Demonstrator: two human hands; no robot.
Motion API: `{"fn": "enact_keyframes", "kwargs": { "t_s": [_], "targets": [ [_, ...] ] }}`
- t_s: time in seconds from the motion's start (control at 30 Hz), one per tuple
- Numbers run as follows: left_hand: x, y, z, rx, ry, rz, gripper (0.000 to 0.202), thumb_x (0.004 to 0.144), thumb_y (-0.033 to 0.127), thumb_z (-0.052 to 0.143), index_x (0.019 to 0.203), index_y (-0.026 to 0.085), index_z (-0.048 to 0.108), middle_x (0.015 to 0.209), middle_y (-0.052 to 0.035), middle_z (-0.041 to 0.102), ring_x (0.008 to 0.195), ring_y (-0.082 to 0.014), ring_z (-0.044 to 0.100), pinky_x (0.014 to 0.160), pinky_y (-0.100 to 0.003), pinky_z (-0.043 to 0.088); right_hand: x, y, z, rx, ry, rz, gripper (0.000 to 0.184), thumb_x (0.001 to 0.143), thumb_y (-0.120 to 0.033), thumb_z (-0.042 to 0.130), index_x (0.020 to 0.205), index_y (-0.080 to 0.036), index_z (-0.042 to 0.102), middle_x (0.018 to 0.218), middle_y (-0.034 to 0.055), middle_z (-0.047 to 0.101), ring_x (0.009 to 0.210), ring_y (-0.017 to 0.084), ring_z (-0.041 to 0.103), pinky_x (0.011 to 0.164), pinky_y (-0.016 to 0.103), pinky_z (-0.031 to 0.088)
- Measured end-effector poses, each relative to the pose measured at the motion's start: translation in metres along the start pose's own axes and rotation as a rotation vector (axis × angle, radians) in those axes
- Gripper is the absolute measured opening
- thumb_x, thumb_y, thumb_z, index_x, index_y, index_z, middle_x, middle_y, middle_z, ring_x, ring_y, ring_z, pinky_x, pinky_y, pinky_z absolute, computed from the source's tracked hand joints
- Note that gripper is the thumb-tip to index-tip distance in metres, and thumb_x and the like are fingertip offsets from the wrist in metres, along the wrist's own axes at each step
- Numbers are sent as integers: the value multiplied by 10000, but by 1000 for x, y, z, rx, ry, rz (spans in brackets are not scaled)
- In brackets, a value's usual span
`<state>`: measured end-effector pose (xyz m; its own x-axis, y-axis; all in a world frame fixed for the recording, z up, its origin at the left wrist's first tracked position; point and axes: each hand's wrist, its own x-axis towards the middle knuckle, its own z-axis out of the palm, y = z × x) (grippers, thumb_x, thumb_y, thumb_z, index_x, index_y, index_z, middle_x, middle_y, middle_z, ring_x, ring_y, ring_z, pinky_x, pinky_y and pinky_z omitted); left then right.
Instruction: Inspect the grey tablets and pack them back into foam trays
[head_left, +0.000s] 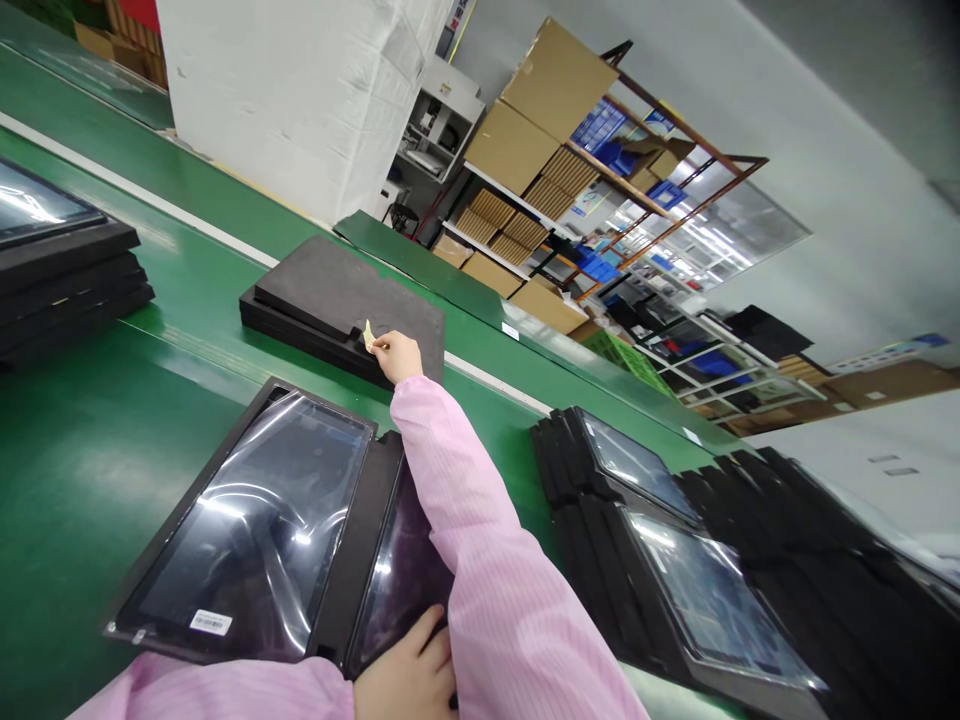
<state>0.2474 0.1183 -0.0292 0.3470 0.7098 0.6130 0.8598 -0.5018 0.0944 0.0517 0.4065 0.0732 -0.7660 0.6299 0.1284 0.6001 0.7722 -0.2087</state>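
Note:
My right hand [396,355] reaches forward over the green belt, and its fingers pinch a small yellowish tab [368,336] at the near edge of a stack of black foam trays [337,295]. My left hand [409,670] lies flat on a dark display panel [394,580] close to me, with its fingertips hidden under my pink right sleeve. Beside that panel, another display panel [255,530] lies under clear film in the same black tray and carries a white barcode label [211,622].
The green conveyor belt [90,440] runs across the view. On the right stand stacks of black trays with display panels [675,560], and another stack [60,260] is at the far left. Behind the belt are a white wrapped pallet [292,100] and shelves of cardboard boxes [525,140].

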Motion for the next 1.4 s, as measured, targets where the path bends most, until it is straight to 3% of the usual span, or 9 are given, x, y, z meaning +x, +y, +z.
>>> {"fn": "enact_keyframes", "kwargs": {
  "t_s": [0.1, 0.23, 0.4, 0.77, 0.93, 1.07, 1.17, 1.27, 1.4],
  "targets": [
    [0, 1, 1, 20, 73, 3, 308, 971, 323, 528, 1237, 284, 678, 854, 35, 761, 962, -190, 656, 998, -400, 394, 1, -1, -1, -9, -8, 12, 204, 980, -333, 615, 1082, -166, 672, 1158, 72, 683, 1049, 203, 663, 951, 433, 547],
    [0, 1, 1, 8, 29, 4, 290, 959, 293, 539, 1202, 272, 697, 843, 26, 760, 984, -196, 650, 1018, -409, 370, 2, -3, 0, -19, -13, 30, 216, 979, -336, 615, 1101, -165, 665, 1163, 74, 677, 1047, 206, 661, 939, 432, 553],
    [1, 2, -1, 3, 79, -29, 240, 960, 282, 527, 1062, 269, 744, 807, 38, 755, 981, -190, 643, 1030, -412, 347, 3, -4, 1, -22, -9, 43, 223, 976, -335, 620, 1109, -160, 661, 1162, 74, 674, 1045, 208, 661, 932, 433, 556],
    [0, 3, -3, -22, -61, 9, 180, 926, 327, 611, 867, 248, 762, 848, 27, 766, 1048, -202, 622, 1050, -426, 321, 1, -4, 4, -12, 9, 46, 194, 977, -325, 618, 1064, -160, 672, 1140, 69, 683, 1047, 204, 660, 946, 432, 546],
    [1, 3, -3, -22, 90, -41, 232, 950, 324, 564, 858, 251, 764, 795, 31, 757, 1016, -197, 628, 1059, -426, 314, 1, -5, 4, 15, 8, 60, 197, 976, -325, 620, 1075, -162, 669, 1156, 72, 677, 1058, 207, 656, 946, 434, 547],
    [3, 2, -7, -35, 71, -16, 212, 953, 286, 555, 941, 265, 766, 802, 31, 757, 1006, -199, 635, 1055, -429, 329, 0, -3, 1, 58, 2, 80, 196, 968, -327, 633, 1057, -156, 671, 1138, 70, 682, 1042, 204, 661, 933, 430, 553],
    [5, -1, -18, -52, 107, -43, 199, 950, 288, 566, 930, 275, 764, 805, 33, 749, 978, -197, 637, 1077, -437, 315, 2, -4, -7, 119, -4, 83, 138, 953, -282, 647, 986, -153, 680, 1046, 54, 708, 951, 181, 680, 884, 389, 566],
    [6, -5, -36, -97, 74, -54, 181, 945, 307, 596, 869, 266, 755, 991, 11, 751, 1044, -203, 630, 1113, -452, 292, -1, -5, -26, 206, 2, 70, 87, 919, -168, 620, 884, -160, 699, 932, 37, 733, 875, 160, 688, 851, 310, 552],
    [4, -11, -57, -180, -43, -52, 196, 968, 352, 569, 1075, 286, 720, 1268, -65, 674, 1195, -221, 597, 1083, -448, 360, -48, 5, -72, 317, 28, 79, 129, 890, -158, 594, 896, -134, 720, 903, 16, 730, 886, 143, 684, 879, 262, 519]
  ]
}}
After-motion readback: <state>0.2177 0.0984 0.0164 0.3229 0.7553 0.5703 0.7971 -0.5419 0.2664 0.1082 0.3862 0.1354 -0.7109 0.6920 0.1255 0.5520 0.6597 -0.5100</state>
